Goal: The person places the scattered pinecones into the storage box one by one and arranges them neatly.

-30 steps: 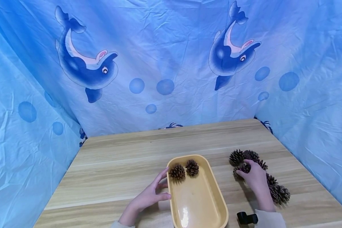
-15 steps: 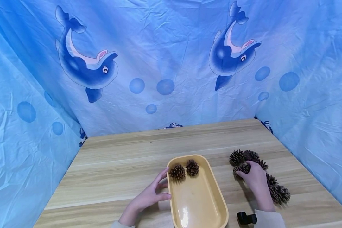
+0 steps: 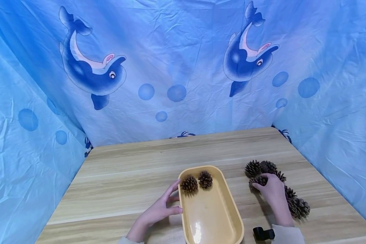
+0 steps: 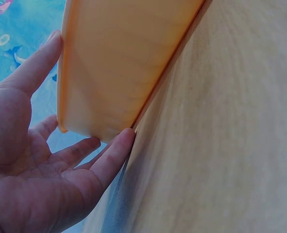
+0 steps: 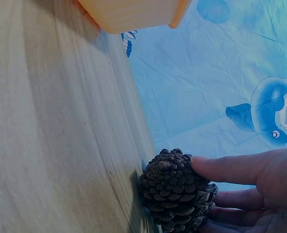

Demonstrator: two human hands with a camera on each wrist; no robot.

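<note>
A yellow rectangular tray [image 3: 211, 213] stands on the table, with two brown pine cones, one [image 3: 189, 184] by its left wall and another [image 3: 205, 179] beside it, at the far end. Along the tray's left side my left hand [image 3: 158, 208] rests with fingers spread, thumb on the rim and fingertips against the wall, as the left wrist view shows. To the right, my right hand [image 3: 273, 191] pinches a dark pine cone [image 5: 175, 189] between thumb and fingers. That cone is low at the tabletop among other cones, partly covered by the hand in the head view.
More pine cones lie around the right hand: one pair [image 3: 260, 167] behind it and others [image 3: 299, 206] to its right. A black strap-like piece [image 3: 263, 234] is at the right sleeve. Blue dolphin-print cloth [image 3: 177, 67] hangs round the wooden table [image 3: 125, 176].
The fingertips of my right hand have shifted very slightly on the pine cone. The left hand, the tray and the other cones stay where they were.
</note>
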